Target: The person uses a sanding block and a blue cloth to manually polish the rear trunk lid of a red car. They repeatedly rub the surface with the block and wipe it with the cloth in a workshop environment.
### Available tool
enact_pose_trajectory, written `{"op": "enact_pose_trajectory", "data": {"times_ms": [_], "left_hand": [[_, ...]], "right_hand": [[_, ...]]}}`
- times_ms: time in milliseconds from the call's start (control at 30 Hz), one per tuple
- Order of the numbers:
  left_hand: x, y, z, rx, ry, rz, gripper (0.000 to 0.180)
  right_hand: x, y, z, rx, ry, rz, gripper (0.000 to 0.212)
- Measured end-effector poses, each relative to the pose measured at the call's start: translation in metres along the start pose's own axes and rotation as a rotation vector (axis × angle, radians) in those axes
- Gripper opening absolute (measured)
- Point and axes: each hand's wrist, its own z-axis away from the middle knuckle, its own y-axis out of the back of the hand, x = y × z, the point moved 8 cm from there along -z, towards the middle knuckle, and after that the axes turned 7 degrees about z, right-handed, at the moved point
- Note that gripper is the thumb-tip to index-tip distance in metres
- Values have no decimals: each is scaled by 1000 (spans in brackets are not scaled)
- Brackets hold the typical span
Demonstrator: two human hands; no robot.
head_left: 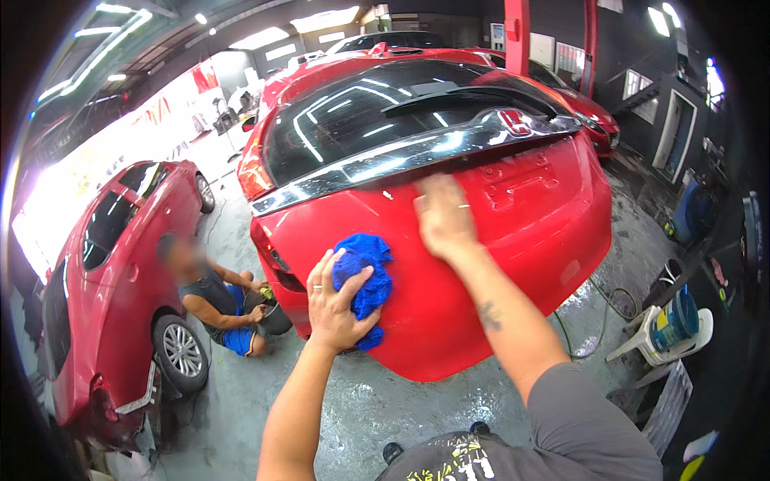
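Observation:
A red car's rear end (401,264) fills the middle of the view. My left hand (333,303) grips a bunched blue cloth (365,280) and presses it on the left part of the tailgate. Higher up, just below the chrome trim (401,156), my right hand (445,218) is at the red panel. Its fingers are smeared by motion, so I cannot make out their shape or whether anything is under them. Right of that hand is the recessed plate area (517,184).
At left, a person (220,297) crouches beside a black bucket (275,319), near another red car (132,280). A white plastic chair (694,341) bearing a blue bucket (675,317) stands at right. A hose (597,341) lies on the wet-looking grey floor (353,409).

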Motion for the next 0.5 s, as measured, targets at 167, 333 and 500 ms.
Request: {"op": "enact_pose_trajectory", "data": {"times_ms": [167, 333, 500], "left_hand": [[0, 2, 3, -18, -3, -8, 72], [6, -3, -3, -5, -7, -3, 71], [2, 4, 1, -22, -8, -22, 71]], "right_hand": [[-46, -6, 16, 57, 159, -140, 68], [51, -3, -13, 125, -47, 86, 62], [-29, -6, 36, 103, 192, -180, 67]]}}
